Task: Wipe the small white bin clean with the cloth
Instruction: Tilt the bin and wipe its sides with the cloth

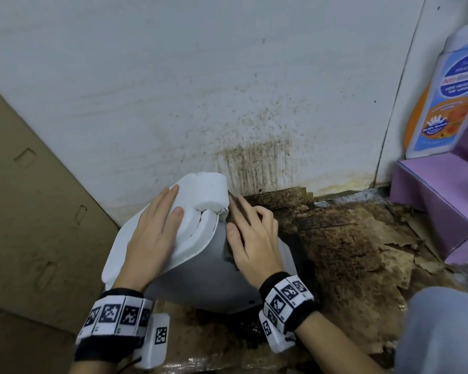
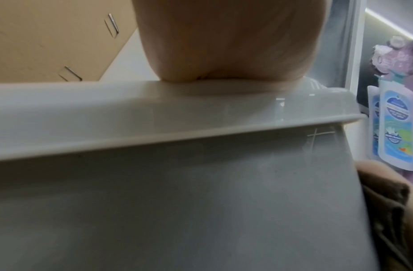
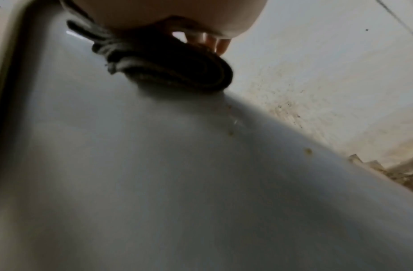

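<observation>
The small white bin (image 1: pixel 200 279) stands tilted on the dirty floor, its lid (image 1: pixel 197 211) facing up and to the left. My left hand (image 1: pixel 157 228) lies flat on the lid, fingers straight, with the palm resting on the lid's rim (image 2: pixel 177 110). My right hand (image 1: pixel 251 233) presses a dark cloth (image 1: pixel 229 255) against the bin's grey-white side, thumb and bent fingers holding it bunched. The right wrist view shows the folded cloth (image 3: pixel 166 67) under the palm on the bin wall (image 3: pixel 154 165), which carries a few brown specks. Most of the cloth is hidden under the hand.
A cardboard box (image 1: pixel 25 198) leans at the left. Behind the bin is a stained white wall (image 1: pixel 254 157). The floor (image 1: pixel 349 238) is brown and peeling. At the right a purple box (image 1: pixel 438 198) carries a blue-labelled bottle (image 1: pixel 449 90). A grey-clad knee (image 1: pixel 441 333) fills the lower right.
</observation>
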{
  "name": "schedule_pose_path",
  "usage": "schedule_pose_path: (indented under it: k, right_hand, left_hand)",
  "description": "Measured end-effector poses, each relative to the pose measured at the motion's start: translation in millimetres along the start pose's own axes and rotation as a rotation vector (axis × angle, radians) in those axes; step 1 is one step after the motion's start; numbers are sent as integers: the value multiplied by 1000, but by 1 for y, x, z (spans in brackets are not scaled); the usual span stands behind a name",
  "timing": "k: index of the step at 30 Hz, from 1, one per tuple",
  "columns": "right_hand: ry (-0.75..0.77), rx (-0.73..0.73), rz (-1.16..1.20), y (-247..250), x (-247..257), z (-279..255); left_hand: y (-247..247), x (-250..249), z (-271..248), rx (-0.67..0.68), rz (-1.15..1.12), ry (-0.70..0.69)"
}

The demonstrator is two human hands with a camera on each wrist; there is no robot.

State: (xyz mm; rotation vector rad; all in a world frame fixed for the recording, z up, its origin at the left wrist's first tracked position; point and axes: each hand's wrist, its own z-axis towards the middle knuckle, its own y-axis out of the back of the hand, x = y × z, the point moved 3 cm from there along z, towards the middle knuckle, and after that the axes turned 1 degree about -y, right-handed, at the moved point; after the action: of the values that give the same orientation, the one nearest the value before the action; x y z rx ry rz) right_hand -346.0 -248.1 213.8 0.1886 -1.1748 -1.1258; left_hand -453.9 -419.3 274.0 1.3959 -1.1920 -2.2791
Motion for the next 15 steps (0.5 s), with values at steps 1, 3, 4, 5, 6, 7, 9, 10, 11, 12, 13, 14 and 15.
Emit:
schedule_pose_path:
  k: [1,3,4,5,6,7,9,10,11,12,13,14,15]
  right_hand:
    - [4,-26,-1,-3,1,0]
    - [19,-17,125,-10,5,2]
    - [17,9,215,-13,7,3]
    - [10,32,286,-16,8,4]
    - [2,42,327,-18,9,4]
    - [-7,39,346,-20,9,4]
    - [-37,20,374,-25,7,4]
    - [-54,14,387,-26,4,3]
    - [-69,13,396,-28,-1,2]
    - [-83,20,404,-31,-7,1]
    - [-99,31,412,-33,-15,-1]
    - [-120,45,417,-35,-25,-4]
    - [-146,56,416,-37,-35,-9]
  left_hand:
    - [0,0,0,-2,-1,-3]
    - [1,1,1,-7,-14,-12]
    - [2,2,2,-10,-26,-17]
    - [3,3,2,-12,-39,-18]
    - [4,4,2,-12,-53,-16]
    - [5,5,2,-10,-65,-13]
    - [6,6,1,-1,-81,-6]
    - [7,6,0,1,-86,-2]
    - [7,5,-1,2,-94,3]
    - [8,5,-1,1,-103,11]
    - [8,4,-2,-2,-111,21]
    - [9,4,-3,-6,-116,31]
    - [10,4,-3,-11,-117,41]
